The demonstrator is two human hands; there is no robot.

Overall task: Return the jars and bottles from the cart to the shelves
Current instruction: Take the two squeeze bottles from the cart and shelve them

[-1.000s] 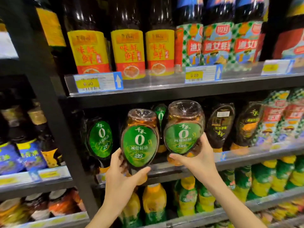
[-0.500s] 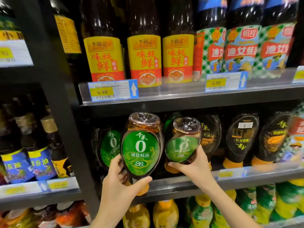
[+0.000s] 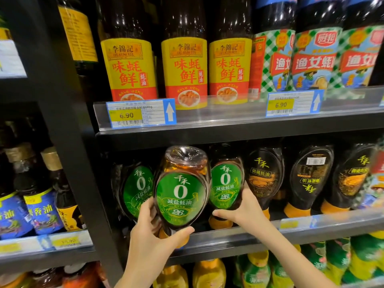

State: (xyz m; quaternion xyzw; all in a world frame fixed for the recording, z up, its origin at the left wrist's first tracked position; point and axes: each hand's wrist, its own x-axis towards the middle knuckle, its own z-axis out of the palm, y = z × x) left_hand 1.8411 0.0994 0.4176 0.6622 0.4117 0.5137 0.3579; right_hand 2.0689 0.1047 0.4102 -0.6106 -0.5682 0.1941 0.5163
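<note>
My left hand [image 3: 149, 242] grips a green-label squeeze bottle [image 3: 180, 196] of dark sauce, cap down, held just in front of the middle shelf [image 3: 239, 235]. My right hand [image 3: 243, 210] holds a second green-label bottle [image 3: 225, 186] that stands on its orange cap inside the shelf, right of the first. A third green-label bottle [image 3: 135, 190] stands on the shelf behind my left hand. The cart is out of view.
Black-label squeeze bottles [image 3: 261, 179] fill the middle shelf to the right. Tall yellow-label bottles [image 3: 184, 73] and checked-label bottles [image 3: 313, 59] stand on the upper shelf. A black upright post [image 3: 79, 163] divides off blue-label bottles [image 3: 41, 210] at left. Green bottles [image 3: 336, 260] sit below.
My right hand pushed its bottle back and down into the shelf row until it stands on its cap. The left bottle stayed in front of the shelf. The view shifted left and closer.
</note>
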